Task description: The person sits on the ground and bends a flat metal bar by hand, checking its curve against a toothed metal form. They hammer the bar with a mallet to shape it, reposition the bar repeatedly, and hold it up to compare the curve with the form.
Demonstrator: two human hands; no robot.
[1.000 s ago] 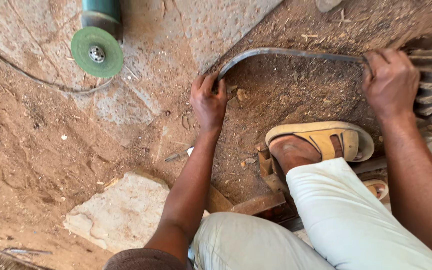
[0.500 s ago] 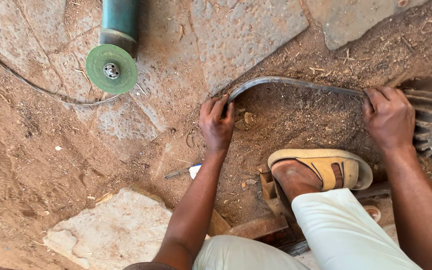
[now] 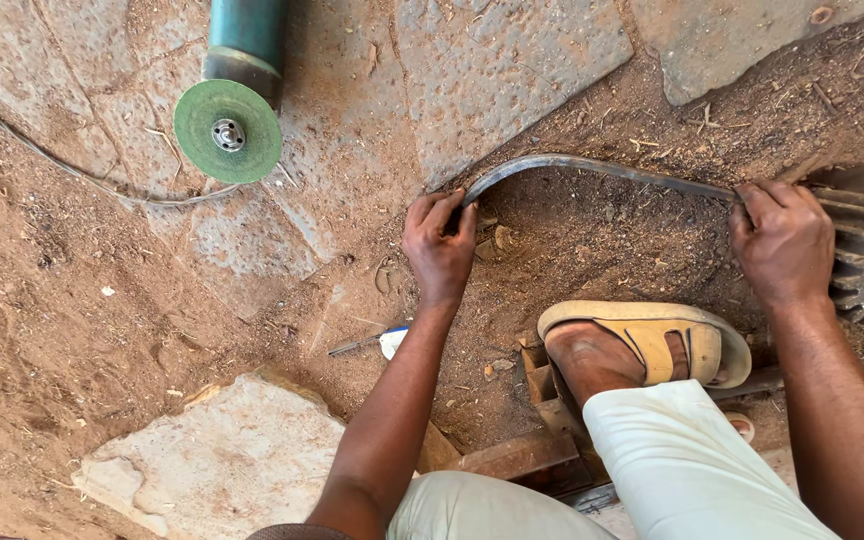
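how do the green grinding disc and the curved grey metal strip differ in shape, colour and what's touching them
The green grinding disc is round and flat; the curved grey metal strip is long, thin and bent. The disc is bright green, the strip dull grey. The disc lies untouched, mounted on a teal tool; the left hand and right hand grip the strip's ends. Both lie on the ground.

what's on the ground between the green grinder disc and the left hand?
Head view: between the green grinder disc and the left hand lies only flat grey stone paving dusted with brown dirt; no tool or object sits there.
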